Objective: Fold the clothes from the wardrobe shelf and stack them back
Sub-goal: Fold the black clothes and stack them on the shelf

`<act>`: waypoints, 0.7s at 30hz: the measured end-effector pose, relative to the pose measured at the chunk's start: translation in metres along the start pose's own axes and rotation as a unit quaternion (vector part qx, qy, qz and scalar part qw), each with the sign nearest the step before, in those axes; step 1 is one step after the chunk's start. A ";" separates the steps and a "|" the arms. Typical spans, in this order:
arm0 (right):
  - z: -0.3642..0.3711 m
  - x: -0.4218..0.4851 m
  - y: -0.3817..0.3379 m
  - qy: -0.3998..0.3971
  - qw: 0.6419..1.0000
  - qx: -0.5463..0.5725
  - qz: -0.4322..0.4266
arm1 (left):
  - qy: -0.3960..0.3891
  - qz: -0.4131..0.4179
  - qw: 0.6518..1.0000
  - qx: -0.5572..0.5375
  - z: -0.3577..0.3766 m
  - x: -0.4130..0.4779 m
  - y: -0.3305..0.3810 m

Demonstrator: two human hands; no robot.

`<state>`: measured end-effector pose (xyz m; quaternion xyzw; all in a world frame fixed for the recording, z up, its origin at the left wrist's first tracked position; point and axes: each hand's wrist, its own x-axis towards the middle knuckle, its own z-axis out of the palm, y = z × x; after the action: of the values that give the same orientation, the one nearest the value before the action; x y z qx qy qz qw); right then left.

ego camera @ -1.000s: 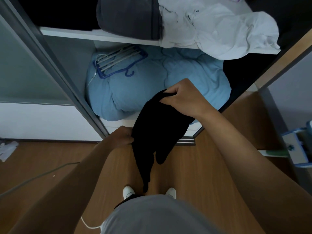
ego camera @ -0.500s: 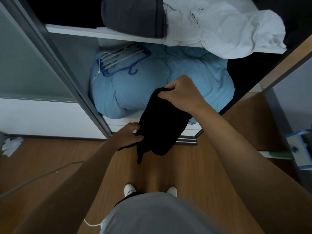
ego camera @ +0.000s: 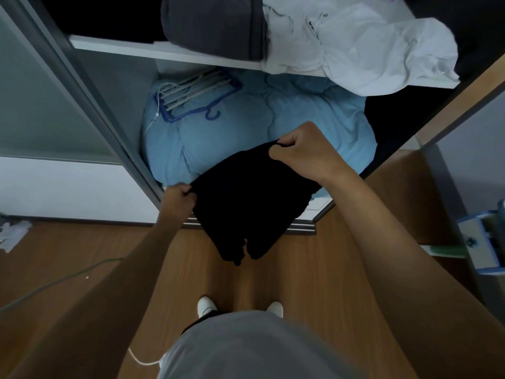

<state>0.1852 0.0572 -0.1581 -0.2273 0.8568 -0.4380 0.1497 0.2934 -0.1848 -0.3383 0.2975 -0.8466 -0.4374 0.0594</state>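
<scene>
Folding in progress: soft black fabric garment (ego camera: 246, 203).
Left hand (ego camera: 179, 199) and right hand (ego camera: 303, 151) each pinch 1 upper corner; crumpled white cloth garment (ego camera: 369, 42) lies unfolded on white shelf (ego camera: 114, 45).

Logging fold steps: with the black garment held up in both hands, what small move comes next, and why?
Probably bring the left hand to the right hand, halving the black garment: it hangs spread between two pinched corners, lower end loose.

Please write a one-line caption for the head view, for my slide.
The left hand and right hand grip a black fabric garment by its upper corners, in front of the white wardrobe shelf.
</scene>
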 end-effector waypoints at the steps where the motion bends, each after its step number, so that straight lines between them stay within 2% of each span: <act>1: -0.002 -0.001 0.003 -0.020 1.000 -0.011 0.001 | 0.027 0.003 1.000 -0.014 -0.005 0.003 -0.001; 6: -0.003 -0.003 0.009 -0.085 0.996 -0.020 0.008 | 0.102 -0.016 0.990 -0.097 -0.019 0.012 0.002; 12: -0.003 0.001 0.020 -0.149 0.987 -0.045 0.046 | 0.124 -0.014 0.989 -0.085 -0.030 0.018 0.001; 21: 0.004 0.007 0.013 -0.122 0.983 -0.095 0.103 | 0.124 0.049 0.988 -0.076 -0.038 0.017 0.017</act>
<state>0.1774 0.0574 -0.1713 -0.2031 0.8884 -0.3062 0.2751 0.2858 -0.2132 -0.3041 0.3021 -0.8106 -0.4566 0.2078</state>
